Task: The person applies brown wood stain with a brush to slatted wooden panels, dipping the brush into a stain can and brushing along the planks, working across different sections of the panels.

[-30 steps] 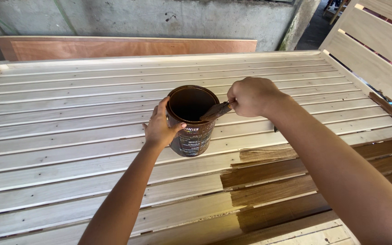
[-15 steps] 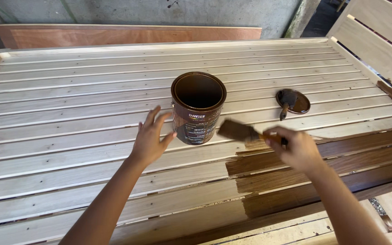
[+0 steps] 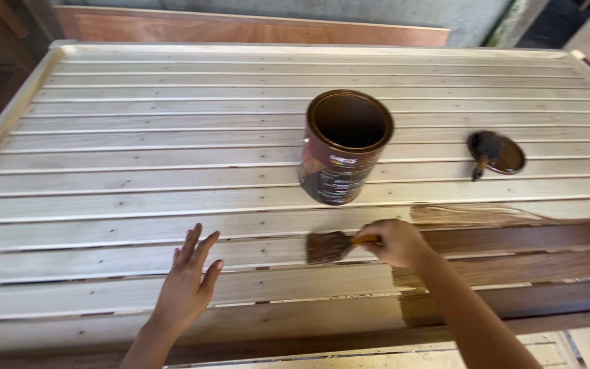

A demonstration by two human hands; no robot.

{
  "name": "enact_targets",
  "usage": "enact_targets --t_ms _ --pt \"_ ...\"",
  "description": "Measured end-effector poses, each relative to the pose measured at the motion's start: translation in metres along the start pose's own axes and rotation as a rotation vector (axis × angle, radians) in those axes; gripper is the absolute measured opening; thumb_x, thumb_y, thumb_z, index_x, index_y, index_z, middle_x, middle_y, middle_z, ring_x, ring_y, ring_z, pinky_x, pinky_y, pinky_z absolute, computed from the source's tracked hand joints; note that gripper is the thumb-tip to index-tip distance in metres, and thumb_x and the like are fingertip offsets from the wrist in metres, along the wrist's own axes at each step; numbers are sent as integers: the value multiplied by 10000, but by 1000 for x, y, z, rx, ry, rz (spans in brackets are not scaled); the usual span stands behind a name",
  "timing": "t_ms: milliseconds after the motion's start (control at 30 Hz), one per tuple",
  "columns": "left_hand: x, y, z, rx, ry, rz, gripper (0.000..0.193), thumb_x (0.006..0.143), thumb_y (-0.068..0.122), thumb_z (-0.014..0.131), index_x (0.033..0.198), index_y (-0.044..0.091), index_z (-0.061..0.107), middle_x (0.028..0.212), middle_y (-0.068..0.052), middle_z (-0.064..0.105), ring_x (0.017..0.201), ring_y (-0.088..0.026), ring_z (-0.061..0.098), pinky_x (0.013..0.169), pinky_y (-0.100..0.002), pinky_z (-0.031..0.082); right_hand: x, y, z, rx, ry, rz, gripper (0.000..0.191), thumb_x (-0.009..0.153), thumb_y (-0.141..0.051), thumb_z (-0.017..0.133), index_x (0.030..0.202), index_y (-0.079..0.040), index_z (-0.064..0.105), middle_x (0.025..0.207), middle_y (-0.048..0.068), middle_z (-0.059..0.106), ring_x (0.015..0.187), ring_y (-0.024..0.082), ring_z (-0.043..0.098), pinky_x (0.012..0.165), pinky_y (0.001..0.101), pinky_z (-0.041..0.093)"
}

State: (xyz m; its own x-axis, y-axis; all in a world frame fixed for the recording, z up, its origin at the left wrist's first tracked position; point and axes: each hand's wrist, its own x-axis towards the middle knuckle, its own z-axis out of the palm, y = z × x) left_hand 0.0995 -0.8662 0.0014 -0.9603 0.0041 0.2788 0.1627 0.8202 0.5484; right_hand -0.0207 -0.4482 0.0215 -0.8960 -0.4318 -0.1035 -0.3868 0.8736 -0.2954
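Gripping brush (image 3: 330, 247), right hand (image 3: 396, 242) on half-stained slat panel (image 3: 138, 171) w/ open can (image 3: 345, 145); left hand (image 3: 187, 287) spread.

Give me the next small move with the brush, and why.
Probably drag the brush, held in the right hand, leftward along its slat: the bristles rest on bare wood just left of the dark stained patch, so that slat is unfinished.

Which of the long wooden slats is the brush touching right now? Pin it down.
The pale slat two below the open brown can: the dark flat brush in the right hand rests on it, where its stained right part meets bare wood.
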Motion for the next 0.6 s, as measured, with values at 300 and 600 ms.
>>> enact_targets --t_ms 300,600 --pt "-61 -60 -72 174 198 -204 486 966 237 534 1439 138 488 1584 -282 323 1494 -475 263 1105 -679 306 132 -300 80 0 -66 -361 265 795 -151 667 1029 -234 760 899 46 755 854 255 710 745 452 561" --pt "-74 -53 -69 190 269 -258 479 960 198 549 1434 149 501 1588 -276 332 1481 -473 282 1123 -665 321 142 -329 63 -184 -239 -366 120 853 -179 717 973 -174 714 896 49 714 873 200 699 748 401 578"
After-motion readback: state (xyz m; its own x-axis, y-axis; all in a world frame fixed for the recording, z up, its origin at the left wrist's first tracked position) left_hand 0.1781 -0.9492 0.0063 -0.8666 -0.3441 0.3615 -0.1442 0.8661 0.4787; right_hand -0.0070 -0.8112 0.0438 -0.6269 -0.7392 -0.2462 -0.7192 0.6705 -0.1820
